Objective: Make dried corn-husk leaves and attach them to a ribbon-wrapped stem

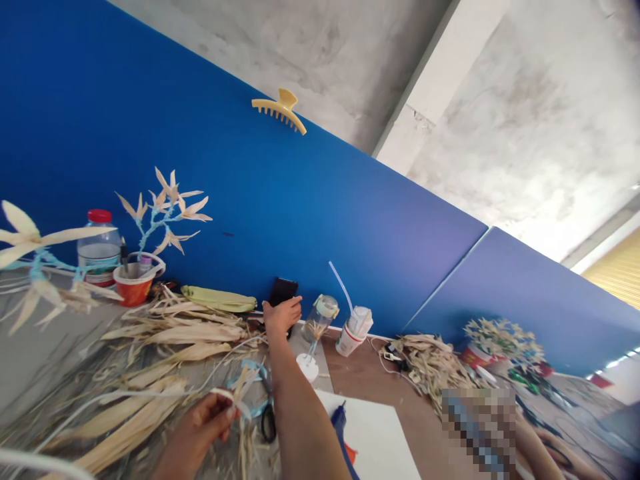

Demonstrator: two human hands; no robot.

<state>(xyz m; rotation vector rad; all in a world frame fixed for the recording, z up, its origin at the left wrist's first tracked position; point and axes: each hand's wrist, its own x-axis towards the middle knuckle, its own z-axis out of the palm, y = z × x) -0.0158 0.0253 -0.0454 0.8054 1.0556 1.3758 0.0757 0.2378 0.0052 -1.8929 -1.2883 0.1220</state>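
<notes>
Pale dried corn-husk piece point(243, 385) sits in the left hand point(203, 423), pinched between thumb and fingers; it looks unfinished. The right hand point(283, 315) is at one black rectangular phone point(283, 289); whether its fingers grip it, I cannot tell. Two light-blue-wrapped branches point(161, 220) already bear husk flowers, while the loose tan husks point(195, 332), too overlapped to count, remain unshaped. One clear glass jar point(320, 317), one white-and-red paper cup point(350, 340), one blue glue gun point(339, 424) and one pair of black-handled scissors point(269, 423) are nearby.
</notes>
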